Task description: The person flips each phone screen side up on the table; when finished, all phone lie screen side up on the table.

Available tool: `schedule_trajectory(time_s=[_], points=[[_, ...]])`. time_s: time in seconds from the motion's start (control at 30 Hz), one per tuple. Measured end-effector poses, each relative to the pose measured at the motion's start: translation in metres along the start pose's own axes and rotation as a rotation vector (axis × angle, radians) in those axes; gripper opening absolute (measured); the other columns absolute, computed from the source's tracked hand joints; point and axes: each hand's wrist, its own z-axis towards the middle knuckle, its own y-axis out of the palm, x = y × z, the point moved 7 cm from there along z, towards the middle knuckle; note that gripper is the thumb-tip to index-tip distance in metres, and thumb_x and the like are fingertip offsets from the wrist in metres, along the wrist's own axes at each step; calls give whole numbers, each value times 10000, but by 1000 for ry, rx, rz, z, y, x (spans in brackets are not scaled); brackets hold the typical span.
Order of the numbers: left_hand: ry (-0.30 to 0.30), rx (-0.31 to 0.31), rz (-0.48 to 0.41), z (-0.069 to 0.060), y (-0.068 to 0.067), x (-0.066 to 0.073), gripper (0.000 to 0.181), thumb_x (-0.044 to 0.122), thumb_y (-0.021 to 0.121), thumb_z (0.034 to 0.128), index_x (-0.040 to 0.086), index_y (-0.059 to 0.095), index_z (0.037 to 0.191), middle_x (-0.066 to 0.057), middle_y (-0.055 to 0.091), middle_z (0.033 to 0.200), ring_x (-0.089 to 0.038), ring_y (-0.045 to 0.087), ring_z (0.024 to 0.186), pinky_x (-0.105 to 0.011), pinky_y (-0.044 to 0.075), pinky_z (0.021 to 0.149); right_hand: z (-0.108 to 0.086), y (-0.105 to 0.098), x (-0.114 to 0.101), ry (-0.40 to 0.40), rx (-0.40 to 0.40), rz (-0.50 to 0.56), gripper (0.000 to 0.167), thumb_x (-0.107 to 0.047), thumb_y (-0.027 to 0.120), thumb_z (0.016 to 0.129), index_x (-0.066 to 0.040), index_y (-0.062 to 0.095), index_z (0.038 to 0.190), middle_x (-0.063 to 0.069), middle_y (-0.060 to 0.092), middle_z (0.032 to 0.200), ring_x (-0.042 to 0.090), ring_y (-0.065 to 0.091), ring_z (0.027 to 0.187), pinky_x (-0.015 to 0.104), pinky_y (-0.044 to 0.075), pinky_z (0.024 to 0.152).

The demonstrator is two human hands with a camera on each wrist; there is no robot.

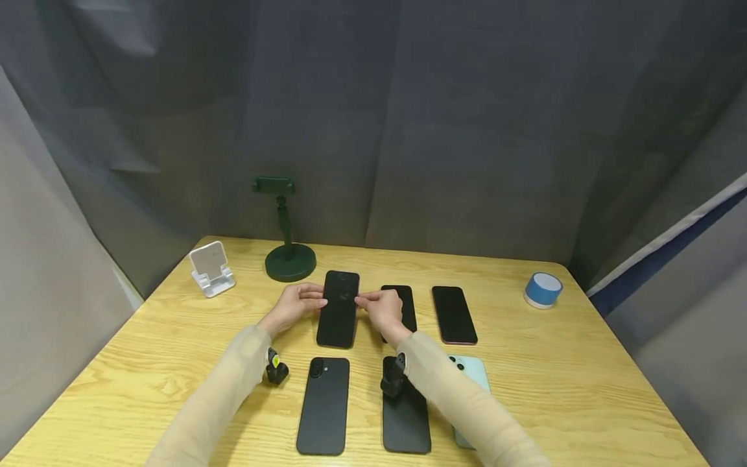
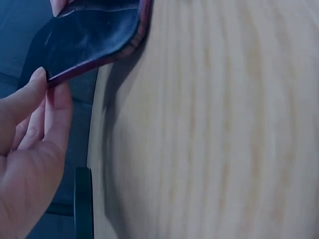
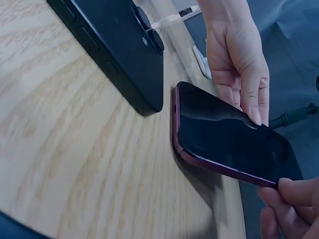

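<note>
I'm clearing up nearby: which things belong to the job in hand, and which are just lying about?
Job in hand:
phone held by left hand and right hand
probably other phones laid nearby

Seemingly lying about:
white stand
green stand
blue cylinder

Head vw fwd/down; L/R wrist vws close, share phone (image 3: 224, 142).

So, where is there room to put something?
Free: yellow wooden table in front of the blue-white cylinder, right of the pale green phone; also left of the left beige sleeve. Crowded: around the held black-screened phone.
</note>
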Motion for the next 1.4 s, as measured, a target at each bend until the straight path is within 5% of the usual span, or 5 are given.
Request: schedule_trajectory(time_s=[0.47, 0.63, 0.8, 1.17, 1.4], points=[[58, 102, 100, 3, 3, 3, 396, 23, 660, 886, -122, 568, 1243, -283, 602, 1224, -290, 670, 1022, -354, 559, 866, 2, 9, 8, -4, -56, 43, 257, -27, 633, 898, -62, 708, 1141, 139, 708, 1100, 305, 615, 1125, 436, 494, 964], [44, 140, 138, 1, 4, 5, 375, 27, 663, 884, -86, 594, 1235, -255, 622, 1206, -291, 677, 1011, -310, 565, 838, 2, 14, 7, 6, -104, 40, 327, 3, 594, 912, -42, 646, 1231, 149, 695, 1127, 268, 678, 994, 302, 526, 729], [32, 159, 159, 2, 5, 5, 375, 47, 678, 878, -64, 609, 1229, -239, 639, 1187, -296, 672, 1024, -316, 565, 838, 3, 17, 8, 17, -134, 16, 386, 76, 536, 883, -19, 632, 1245, 155, 694, 1112, 276, 659, 990, 228, 370, 559], [7, 169, 167, 2, 7, -4, 366, 25, 663, 884, -110, 593, 1217, -270, 619, 1197, -342, 631, 1091, -328, 550, 876, -2, 29, 13, 11, -164, -47, 351, 53, 520, 893, 56, 606, 1233, 172, 660, 1119, 278, 600, 1072, 334, 512, 871], [-13, 166, 161, 5, 8, -6, 359, 16, 652, 890, -139, 585, 1207, -294, 600, 1217, -341, 648, 1060, -310, 565, 839, -2, 29, 13, 26, -159, -65, 364, 43, 524, 889, 59, 598, 1245, 184, 632, 1198, 251, 580, 1071, 295, 482, 816]])
